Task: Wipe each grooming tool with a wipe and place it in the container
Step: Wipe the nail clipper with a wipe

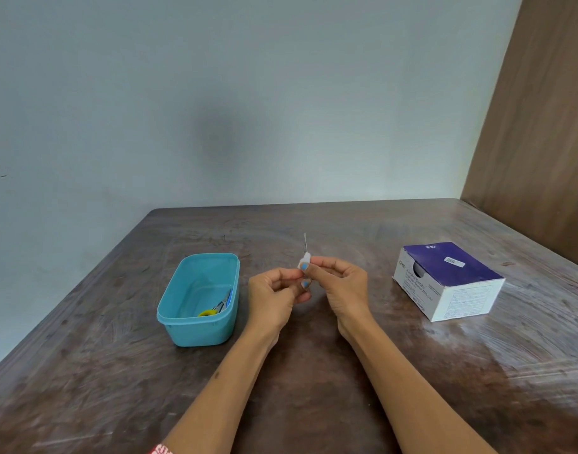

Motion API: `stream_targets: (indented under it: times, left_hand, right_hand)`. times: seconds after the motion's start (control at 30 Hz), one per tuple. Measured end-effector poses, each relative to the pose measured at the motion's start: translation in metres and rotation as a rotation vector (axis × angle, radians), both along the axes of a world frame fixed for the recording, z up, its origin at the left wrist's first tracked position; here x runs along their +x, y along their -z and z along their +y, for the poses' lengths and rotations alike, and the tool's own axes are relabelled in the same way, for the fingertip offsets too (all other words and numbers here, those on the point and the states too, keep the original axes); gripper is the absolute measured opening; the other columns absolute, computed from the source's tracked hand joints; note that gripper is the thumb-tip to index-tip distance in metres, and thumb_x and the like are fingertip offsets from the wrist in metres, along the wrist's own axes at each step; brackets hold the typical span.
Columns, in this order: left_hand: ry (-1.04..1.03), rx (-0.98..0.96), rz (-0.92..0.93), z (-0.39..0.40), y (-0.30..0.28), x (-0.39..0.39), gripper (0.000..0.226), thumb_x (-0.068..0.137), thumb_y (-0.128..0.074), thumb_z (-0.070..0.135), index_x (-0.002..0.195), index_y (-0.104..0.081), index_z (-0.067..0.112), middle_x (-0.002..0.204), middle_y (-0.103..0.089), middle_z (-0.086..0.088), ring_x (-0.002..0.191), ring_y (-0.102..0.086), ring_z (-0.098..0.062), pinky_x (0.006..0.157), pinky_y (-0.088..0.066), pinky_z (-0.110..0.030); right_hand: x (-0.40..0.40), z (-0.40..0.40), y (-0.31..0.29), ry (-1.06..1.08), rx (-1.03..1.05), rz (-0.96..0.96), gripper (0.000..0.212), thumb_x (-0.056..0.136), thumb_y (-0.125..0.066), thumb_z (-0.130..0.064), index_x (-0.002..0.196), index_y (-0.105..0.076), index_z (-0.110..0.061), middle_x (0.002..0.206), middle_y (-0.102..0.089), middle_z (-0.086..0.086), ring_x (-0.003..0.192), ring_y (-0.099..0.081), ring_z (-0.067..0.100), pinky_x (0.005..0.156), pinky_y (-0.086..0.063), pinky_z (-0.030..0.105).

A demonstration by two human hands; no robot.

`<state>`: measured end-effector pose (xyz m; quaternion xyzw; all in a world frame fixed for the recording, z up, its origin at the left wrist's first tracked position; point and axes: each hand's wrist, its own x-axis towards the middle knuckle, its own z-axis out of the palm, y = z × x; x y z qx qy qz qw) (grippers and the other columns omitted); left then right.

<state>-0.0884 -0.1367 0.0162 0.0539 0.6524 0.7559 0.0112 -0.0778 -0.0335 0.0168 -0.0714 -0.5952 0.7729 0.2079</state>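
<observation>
Wiping step: judged under way, one slim tool being rubbed before it goes in the container.
Left hand point(274, 291): fingers curled in, pinching at the meeting point with the other hand; what exactly it pinches is hidden.
Right hand point(338, 283): grip clamped with thumb and fingertips on a white wipe point(304, 258) wrapped round the tool's lower part.
Metal tool point(304, 244): thin, long axis near upright, tip rising just beyond the grip.
Blue container point(169, 309): on the counter point(346, 388) left of the grip, on the left hand's side; scissors with a yellow handle point(214, 309) lie inside.
Alcohol swab box point(448, 280): right of the grip, well apart.
</observation>
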Motion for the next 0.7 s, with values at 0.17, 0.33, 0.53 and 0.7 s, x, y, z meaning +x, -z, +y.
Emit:
stream_targets:
  times: [0.17,0.33,0.53,0.7]
  left_hand:
    - [0.051,0.016,-0.035,0.0007,-0.0014,0.0011,0.017,0.077,-0.065,-0.009,0.084,-0.069,0.006,0.081,-0.070,-0.005,0.076,-0.068,-0.014,0.062,-0.058,-0.021]
    - [0.020,0.043,-0.028,0.0027,0.0008,0.0014,0.016,0.077,-0.065,-0.009,0.083,-0.069,0.006,0.082,-0.070,-0.007,0.073,-0.069,-0.013,0.062,-0.058,-0.020]
    - [0.142,0.026,-0.101,-0.0021,-0.0027,0.0007,0.016,0.076,-0.065,-0.011,0.088,-0.068,-0.001,0.077,-0.069,-0.008,0.066,-0.068,-0.013,0.060,-0.058,-0.022]
    - [0.144,-0.025,-0.106,0.0016,-0.0002,0.0037,0.017,0.076,-0.065,-0.010,0.082,-0.068,0.005,0.079,-0.068,-0.009,0.069,-0.068,-0.015,0.061,-0.058,-0.023]
  right_hand:
    - [0.0016,0.0012,-0.0031,0.058,-0.067,0.048,0.012,0.072,-0.075,0.000,0.081,-0.070,-0.006,0.059,-0.070,-0.007,0.058,-0.065,-0.001,0.057,-0.048,0.009]
    - [0.0000,0.0028,-0.0017,0.033,-0.047,0.007,0.014,0.071,-0.076,-0.002,0.079,-0.071,-0.011,0.062,-0.071,-0.005,0.062,-0.066,0.002,0.061,-0.050,0.011]
    - [-0.0005,0.0043,-0.0033,0.093,-0.091,0.027,0.013,0.069,-0.077,0.001,0.077,-0.070,-0.007,0.058,-0.069,-0.007,0.058,-0.064,0.000,0.061,-0.050,0.011]
    - [-0.0035,0.0089,-0.0018,0.105,-0.136,0.016,0.013,0.069,-0.077,-0.001,0.079,-0.071,-0.007,0.062,-0.070,-0.005,0.062,-0.065,0.004,0.064,-0.052,0.014]
